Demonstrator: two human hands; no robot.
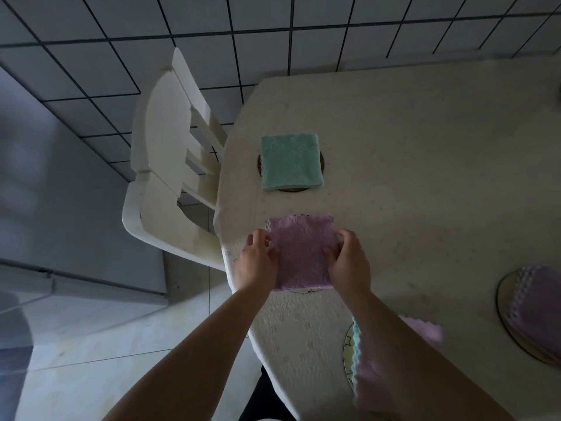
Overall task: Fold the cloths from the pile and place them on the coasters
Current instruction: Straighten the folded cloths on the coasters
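Head view, both hands' fingers [263, 238] gripping pink cloth [303, 253]

On my worktop [425, 147]: two folded cloths on coasters, one teal [291, 161], one pink [303, 253], one chair [170, 165] at nine o'clock.

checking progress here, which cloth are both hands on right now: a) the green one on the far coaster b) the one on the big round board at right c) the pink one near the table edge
c: the left hand and right hand grip opposite sides of the pink cloth, while the green cloth lies untouched.
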